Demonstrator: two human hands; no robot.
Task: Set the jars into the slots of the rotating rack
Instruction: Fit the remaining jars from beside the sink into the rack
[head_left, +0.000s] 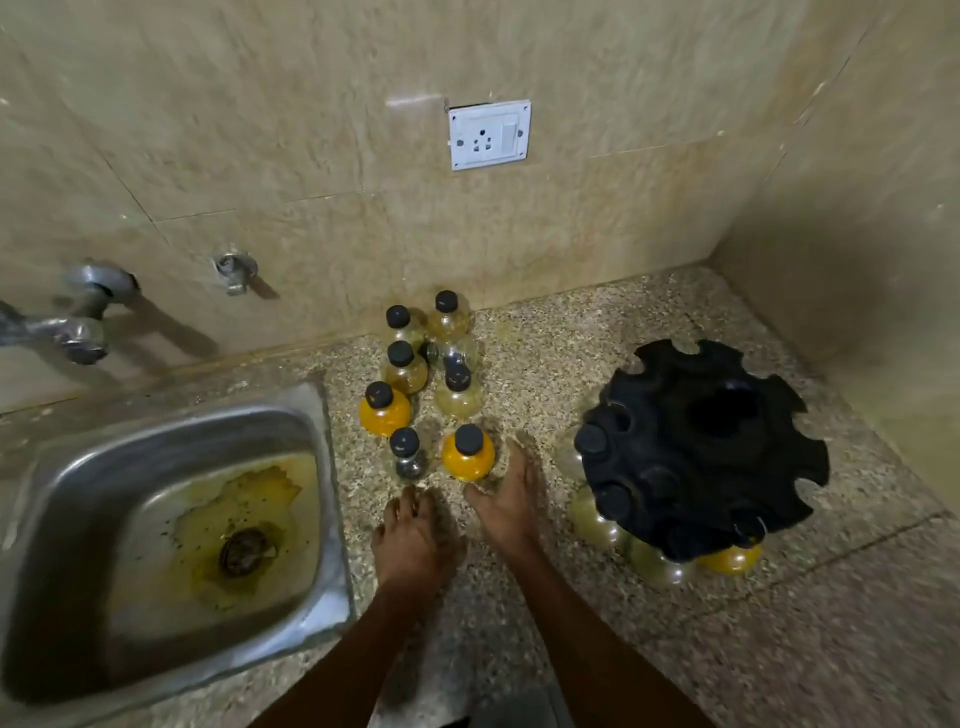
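Several small clear jars with black caps stand in a cluster on the speckled counter (545, 374) near the wall. The nearest are an orange-filled jar (468, 453) and a jar with dark contents (408, 454). A black rotating rack (701, 441) stands to the right, with several jars (592, 517) hanging in its near and left slots. My right hand (506, 499) reaches up beside the orange-filled jar, fingers apart, touching or almost touching its right side. My left hand (415, 540) rests just below the dark jar, fingers curled down, holding nothing.
A steel sink (291, 415) with yellow stains fills the left. A tap (62, 322) and a valve (236, 270) stick out of the tiled wall above it. A white socket (490, 135) is on the wall. A side wall closes the right.
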